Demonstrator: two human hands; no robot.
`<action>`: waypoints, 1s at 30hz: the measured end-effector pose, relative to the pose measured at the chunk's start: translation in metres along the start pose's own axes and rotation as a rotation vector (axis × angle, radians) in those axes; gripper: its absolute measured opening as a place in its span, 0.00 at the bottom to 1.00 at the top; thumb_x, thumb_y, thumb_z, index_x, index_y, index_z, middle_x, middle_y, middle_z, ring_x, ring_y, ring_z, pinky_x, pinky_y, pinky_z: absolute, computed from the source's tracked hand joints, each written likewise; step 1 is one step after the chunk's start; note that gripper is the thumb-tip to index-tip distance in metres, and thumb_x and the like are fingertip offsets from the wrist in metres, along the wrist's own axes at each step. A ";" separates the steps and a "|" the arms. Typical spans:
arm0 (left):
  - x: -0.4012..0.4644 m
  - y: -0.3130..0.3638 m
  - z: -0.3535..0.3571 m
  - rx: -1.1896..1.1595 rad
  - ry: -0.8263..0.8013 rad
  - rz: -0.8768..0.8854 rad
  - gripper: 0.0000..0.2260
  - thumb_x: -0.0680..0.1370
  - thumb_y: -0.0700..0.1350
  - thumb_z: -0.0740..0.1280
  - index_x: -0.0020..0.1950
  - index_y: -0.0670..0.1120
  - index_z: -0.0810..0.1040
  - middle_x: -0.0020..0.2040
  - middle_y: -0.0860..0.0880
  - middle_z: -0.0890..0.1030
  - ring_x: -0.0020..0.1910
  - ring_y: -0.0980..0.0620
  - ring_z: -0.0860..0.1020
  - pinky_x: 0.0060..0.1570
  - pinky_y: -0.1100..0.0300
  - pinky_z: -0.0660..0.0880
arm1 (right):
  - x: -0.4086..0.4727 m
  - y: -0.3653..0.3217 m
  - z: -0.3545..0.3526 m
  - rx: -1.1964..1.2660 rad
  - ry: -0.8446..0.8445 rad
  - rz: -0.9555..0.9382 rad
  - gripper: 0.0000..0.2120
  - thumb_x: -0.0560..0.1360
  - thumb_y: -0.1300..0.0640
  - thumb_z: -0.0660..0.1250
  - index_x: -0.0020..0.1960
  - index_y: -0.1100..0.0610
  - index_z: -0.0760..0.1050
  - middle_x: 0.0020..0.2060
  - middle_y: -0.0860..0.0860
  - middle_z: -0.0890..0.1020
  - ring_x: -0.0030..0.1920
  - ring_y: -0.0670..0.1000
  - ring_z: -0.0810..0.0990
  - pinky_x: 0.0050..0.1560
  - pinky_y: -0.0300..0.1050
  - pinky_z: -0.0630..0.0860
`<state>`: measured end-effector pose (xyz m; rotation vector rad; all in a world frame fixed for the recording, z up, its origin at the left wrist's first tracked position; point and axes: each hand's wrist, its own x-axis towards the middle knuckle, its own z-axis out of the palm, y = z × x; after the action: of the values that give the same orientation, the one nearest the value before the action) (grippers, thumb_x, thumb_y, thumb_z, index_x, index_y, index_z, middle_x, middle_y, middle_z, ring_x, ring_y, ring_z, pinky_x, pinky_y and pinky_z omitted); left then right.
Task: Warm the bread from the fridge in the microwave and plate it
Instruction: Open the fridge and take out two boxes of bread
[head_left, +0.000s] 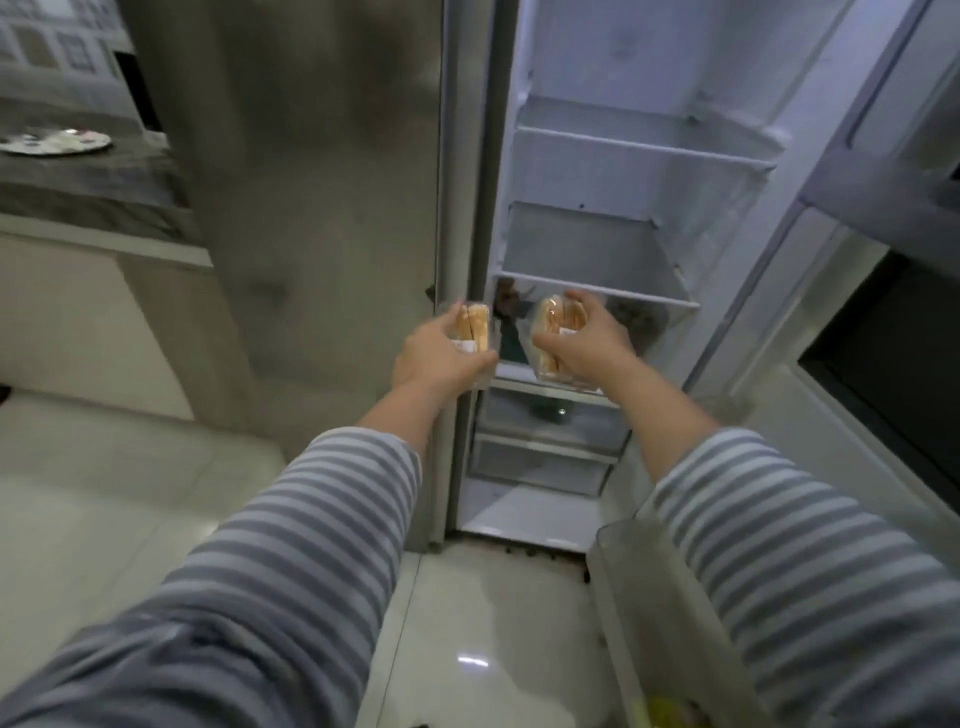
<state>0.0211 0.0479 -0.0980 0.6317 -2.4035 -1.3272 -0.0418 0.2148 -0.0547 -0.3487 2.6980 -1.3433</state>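
Left hand (434, 353) grips one bread pack (474, 328), right hand (582, 343) another (553, 332), both clear before the open fridge (597, 244) shelf edge.

I'm in a home kitchen: open fridge (597, 249) w/ white shelves ahead, stone-topped table (88, 182) w/ a plate (54, 143) left of fridge, glossy tile floor (104, 493) below.

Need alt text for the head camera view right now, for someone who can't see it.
Each hand holds a clear pack of bread in front of the open fridge: the left hand grips one bread pack, the right hand another. A plate sits on the counter at far left.
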 end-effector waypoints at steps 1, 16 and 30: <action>-0.013 -0.011 -0.010 0.011 0.027 -0.031 0.35 0.67 0.55 0.74 0.73 0.62 0.65 0.67 0.50 0.75 0.62 0.48 0.76 0.62 0.52 0.74 | -0.010 -0.002 0.010 -0.014 -0.031 -0.008 0.35 0.70 0.49 0.73 0.73 0.44 0.61 0.65 0.51 0.74 0.61 0.54 0.75 0.63 0.53 0.73; -0.068 -0.167 -0.226 0.047 0.323 -0.278 0.37 0.68 0.57 0.74 0.74 0.61 0.62 0.70 0.50 0.72 0.65 0.48 0.74 0.61 0.50 0.74 | -0.079 -0.135 0.234 -0.050 -0.374 -0.192 0.34 0.70 0.48 0.72 0.72 0.44 0.62 0.65 0.49 0.74 0.63 0.54 0.74 0.63 0.48 0.72; 0.009 -0.296 -0.457 0.046 0.439 -0.339 0.41 0.59 0.60 0.70 0.73 0.64 0.62 0.65 0.52 0.76 0.58 0.52 0.77 0.53 0.49 0.79 | -0.064 -0.299 0.468 0.010 -0.464 -0.323 0.35 0.68 0.47 0.73 0.72 0.41 0.62 0.63 0.47 0.75 0.60 0.51 0.75 0.60 0.49 0.74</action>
<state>0.2973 -0.4210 -0.1142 1.2434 -2.0320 -1.1055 0.1590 -0.3049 -0.0991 -0.9939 2.3106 -1.1582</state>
